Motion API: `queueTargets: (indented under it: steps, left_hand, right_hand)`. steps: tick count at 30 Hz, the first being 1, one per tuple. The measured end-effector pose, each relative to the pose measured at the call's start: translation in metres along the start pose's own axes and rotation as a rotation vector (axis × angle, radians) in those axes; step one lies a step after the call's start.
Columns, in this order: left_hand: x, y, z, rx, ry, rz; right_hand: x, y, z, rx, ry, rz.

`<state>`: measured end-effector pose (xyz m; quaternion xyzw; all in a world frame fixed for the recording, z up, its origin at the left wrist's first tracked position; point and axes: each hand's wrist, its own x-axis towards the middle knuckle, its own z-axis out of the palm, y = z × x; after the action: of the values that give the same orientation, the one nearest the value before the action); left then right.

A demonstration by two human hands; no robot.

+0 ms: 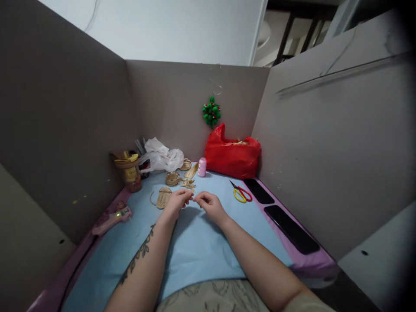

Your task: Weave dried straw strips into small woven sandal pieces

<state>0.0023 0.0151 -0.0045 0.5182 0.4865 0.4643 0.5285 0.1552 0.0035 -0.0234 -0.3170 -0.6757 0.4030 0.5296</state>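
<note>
Over the blue table cover, my left hand [178, 201] and my right hand [209, 204] nearly meet at the fingertips. Both are closed in a pinch. A small pale bit shows at the left fingertips, too small to name; what the right fingers pinch is hidden. Just left of my left hand lies a flat woven straw piece [163, 197] with a curved cord [152, 198] beside it. Beyond the hands sit a small round woven basket [172, 178], loose straw scraps [188, 183] and a dried husk strip [191, 170]. A pink thread spool [202, 167] stands upright behind them.
Scissors [241, 193] with yellow and red handles lie at right, near two black phones [259, 191]. A red bag [232, 155] fills the back right corner. A pink glue gun [113, 219] with a lit light, a yellow cup [130, 172] and white plastic bags [164, 159] line the left.
</note>
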Motion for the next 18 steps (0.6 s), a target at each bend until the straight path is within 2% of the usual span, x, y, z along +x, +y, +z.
queueTargets:
  steps: [4, 6, 10, 12, 14, 18]
  left_hand:
    - [0.000, -0.001, 0.001, -0.012, -0.027, 0.026]
    - [-0.002, 0.001, 0.001, -0.010, -0.066, 0.061]
    - [-0.011, 0.009, 0.005, 0.070, -0.255, 0.120]
    - [-0.016, 0.012, 0.007, 0.182, -0.348, 0.130]
    - [-0.018, 0.012, 0.009, 0.306, -0.392, 0.144]
    - [-0.016, 0.003, 0.012, 0.465, -0.408, 0.178]
  right_hand:
    - [0.003, 0.001, -0.003, 0.093, 0.071, 0.072]
    - [0.005, 0.002, -0.005, 0.246, 0.107, 0.149]
    - [0.011, 0.006, -0.014, 0.669, 0.093, 0.443]
    - [0.013, 0.007, -0.018, 0.754, 0.077, 0.562]
    - [0.014, 0.008, -0.020, 0.728, 0.084, 0.568]
    - [0.014, 0.006, -0.017, 0.441, 0.104, 0.391]
